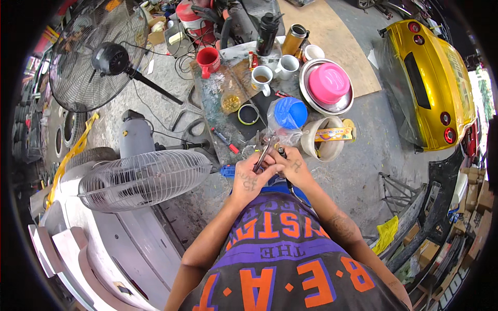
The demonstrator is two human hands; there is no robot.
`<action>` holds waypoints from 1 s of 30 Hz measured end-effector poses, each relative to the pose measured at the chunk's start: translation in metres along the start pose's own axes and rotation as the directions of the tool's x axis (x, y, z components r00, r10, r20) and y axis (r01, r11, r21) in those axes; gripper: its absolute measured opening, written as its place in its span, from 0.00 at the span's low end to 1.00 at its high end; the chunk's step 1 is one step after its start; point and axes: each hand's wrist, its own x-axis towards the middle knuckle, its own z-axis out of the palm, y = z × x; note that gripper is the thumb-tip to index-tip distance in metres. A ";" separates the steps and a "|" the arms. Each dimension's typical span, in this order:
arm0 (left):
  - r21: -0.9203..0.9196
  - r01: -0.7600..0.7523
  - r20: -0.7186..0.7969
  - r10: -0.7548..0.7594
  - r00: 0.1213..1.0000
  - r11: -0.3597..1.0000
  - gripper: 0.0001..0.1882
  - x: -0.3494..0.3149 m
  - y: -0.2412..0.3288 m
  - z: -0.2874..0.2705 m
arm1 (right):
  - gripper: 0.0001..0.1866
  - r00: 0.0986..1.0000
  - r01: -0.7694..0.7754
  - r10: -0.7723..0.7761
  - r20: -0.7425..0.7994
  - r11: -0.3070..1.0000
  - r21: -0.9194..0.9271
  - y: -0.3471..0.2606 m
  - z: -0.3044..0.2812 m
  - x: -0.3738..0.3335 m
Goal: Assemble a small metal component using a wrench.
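Note:
Both my hands meet in front of my waist, at the near edge of a cluttered table (211,106). My left hand (250,180) is closed around a shiny metal tool (263,154) that looks like pliers, its tip pointing away from me. Pressed against it, my right hand (294,167) is closed on a thin black handle-like piece (281,152); its full shape is hidden by the fingers. Just beyond them lies a blue round container (290,113) in clear plastic. A red-and-dark marker-like tool (225,140) rests to the left, and a tape roll (248,114) farther back.
A whitish pail (314,139) with a yellow box (332,134) across it stands right of my hands. Behind are a pink basin (329,83) in a metal bowl, mugs (262,79) and a black bottle (267,35). Fans (148,179) stand left; a yellow car body (433,85) right.

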 end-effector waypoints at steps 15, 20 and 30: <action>0.066 0.252 -0.197 -0.235 0.952 0.965 0.12 0.001 -0.114 -0.038 | 0.15 0.563 -0.825 0.825 0.040 0.559 0.086 0.035 -0.015 -0.042; 0.065 0.234 -0.331 -0.201 0.922 0.970 0.13 0.026 -0.191 -0.033 | 0.07 0.603 -0.797 0.777 0.181 0.576 0.182 0.038 -0.010 -0.046; 0.064 0.224 -0.287 -0.197 0.937 0.972 0.15 -0.013 -0.150 -0.046 | 0.15 0.969 -0.211 0.224 0.109 0.971 -0.112 0.063 0.017 0.127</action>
